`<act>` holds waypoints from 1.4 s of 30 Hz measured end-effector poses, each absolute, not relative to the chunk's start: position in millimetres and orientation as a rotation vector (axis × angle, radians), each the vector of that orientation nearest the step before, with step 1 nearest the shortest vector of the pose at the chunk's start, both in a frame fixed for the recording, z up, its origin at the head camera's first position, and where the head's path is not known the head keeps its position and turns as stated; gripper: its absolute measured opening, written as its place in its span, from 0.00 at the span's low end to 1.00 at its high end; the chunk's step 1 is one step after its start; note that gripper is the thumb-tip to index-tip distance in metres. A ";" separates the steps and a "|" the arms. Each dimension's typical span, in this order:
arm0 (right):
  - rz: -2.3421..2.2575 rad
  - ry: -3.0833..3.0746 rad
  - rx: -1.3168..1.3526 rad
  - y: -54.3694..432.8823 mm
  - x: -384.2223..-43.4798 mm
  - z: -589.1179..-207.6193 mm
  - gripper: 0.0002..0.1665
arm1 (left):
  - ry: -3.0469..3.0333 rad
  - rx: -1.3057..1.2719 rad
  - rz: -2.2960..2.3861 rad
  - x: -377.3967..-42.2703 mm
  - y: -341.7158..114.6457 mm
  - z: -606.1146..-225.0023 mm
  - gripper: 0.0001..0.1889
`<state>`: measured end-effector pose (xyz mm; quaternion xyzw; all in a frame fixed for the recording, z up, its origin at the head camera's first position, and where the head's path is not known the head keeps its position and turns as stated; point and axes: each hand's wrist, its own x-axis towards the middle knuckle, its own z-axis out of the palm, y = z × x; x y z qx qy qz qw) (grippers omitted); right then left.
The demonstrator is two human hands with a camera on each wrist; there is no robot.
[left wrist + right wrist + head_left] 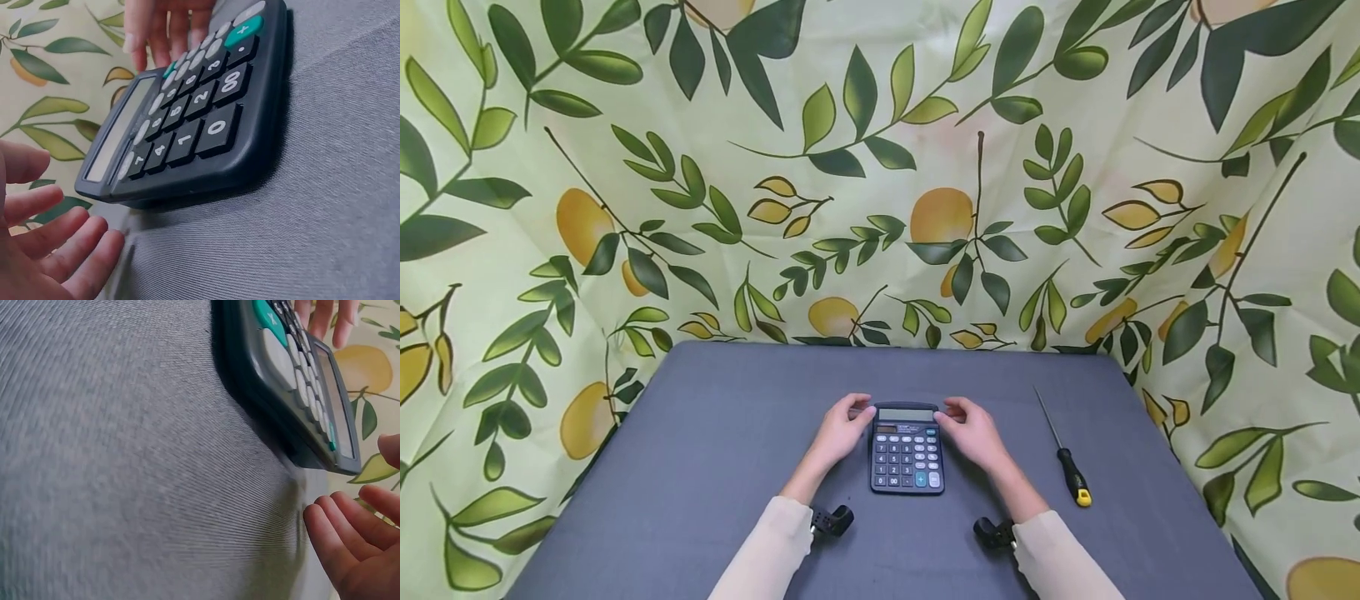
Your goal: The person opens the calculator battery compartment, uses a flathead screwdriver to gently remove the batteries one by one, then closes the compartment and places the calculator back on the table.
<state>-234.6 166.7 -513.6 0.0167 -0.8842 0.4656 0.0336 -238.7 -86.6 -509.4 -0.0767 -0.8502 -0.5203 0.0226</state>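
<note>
A dark calculator (pixel 907 454) with a grey display, black number keys and a few green and white keys lies on the grey table. My left hand (pixel 841 432) is by its upper left corner, thumb tip right at the edge. By the upper right corner is my right hand (pixel 972 433), its thumb likewise close to the edge. In the left wrist view, a gap shows between the spread left fingers (pixel 87 250) and the calculator's side. The right wrist view shows the right fingers (pixel 350 528) loosely extended beside the calculator, holding nothing.
A screwdriver (pixel 1072 475) with a black and yellow handle lies to the right of my right hand, its shaft pointing away. The grey table (pixel 700 467) ends at a fabric backdrop (pixel 880 200) printed with leaves and fruit, which surrounds its back and sides.
</note>
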 end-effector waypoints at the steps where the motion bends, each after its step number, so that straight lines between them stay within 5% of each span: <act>1: 1.430 -2.718 0.048 165.6 -235.5 -514.5 0.27 | -2.637 -0.231 -1.627 -239.7 -86.1 -509.5 0.19; 42: 1.740 -2.458 -0.062 154.0 -239.9 -493.1 0.12 | -2.419 -0.156 -1.853 -246.1 -70.6 -494.9 0.11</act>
